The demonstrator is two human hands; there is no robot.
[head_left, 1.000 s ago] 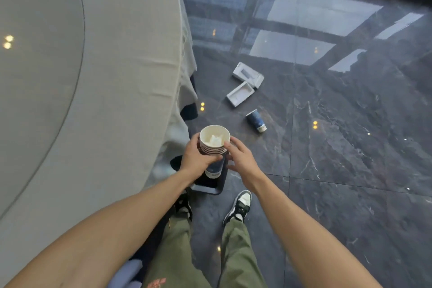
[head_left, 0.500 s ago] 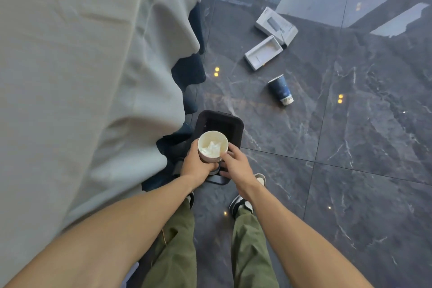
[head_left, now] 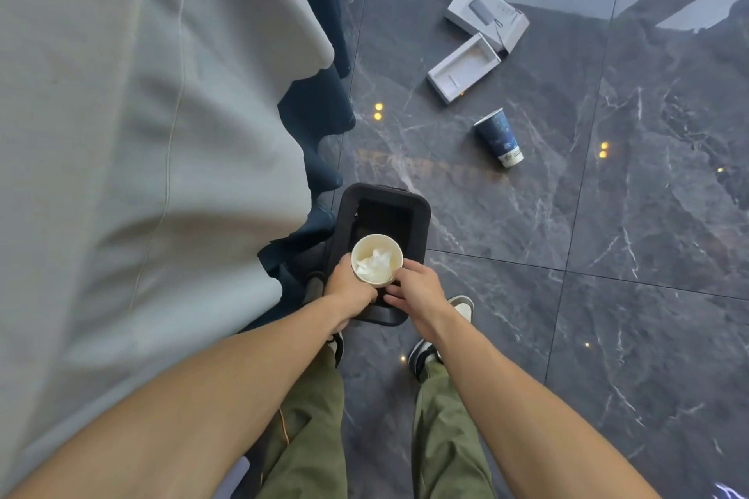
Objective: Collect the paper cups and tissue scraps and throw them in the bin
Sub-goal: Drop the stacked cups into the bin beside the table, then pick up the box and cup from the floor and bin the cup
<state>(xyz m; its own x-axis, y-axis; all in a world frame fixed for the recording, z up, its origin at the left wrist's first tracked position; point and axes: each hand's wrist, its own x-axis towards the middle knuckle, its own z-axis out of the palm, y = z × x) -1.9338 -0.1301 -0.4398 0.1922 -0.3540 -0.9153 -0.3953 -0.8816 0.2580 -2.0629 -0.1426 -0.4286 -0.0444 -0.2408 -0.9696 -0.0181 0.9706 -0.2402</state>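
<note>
A stack of paper cups [head_left: 377, 260] with white tissue scraps [head_left: 376, 260] crumpled inside the top one is held over the open black bin [head_left: 421, 215] on the floor. My left hand [head_left: 349, 288] wraps the stack from the left. Fingers of my right hand [head_left: 413, 288] touch its right side near the rim. The lower part of the stack is hidden by my hands. Another blue paper cup [head_left: 497, 137] lies on its side on the dark marble floor, well beyond the bin to the right.
A round table with a pale cloth [head_left: 142, 134] fills the left side, its hem hanging beside the bin. Two white cardboard boxes [head_left: 486, 18] [head_left: 462, 68] lie on the floor at the back. My shoes [head_left: 460, 306] stand just behind the bin.
The view has tilted down and closer to the floor. My hands have lowered the cup stack until it hangs right over the bin's opening.
</note>
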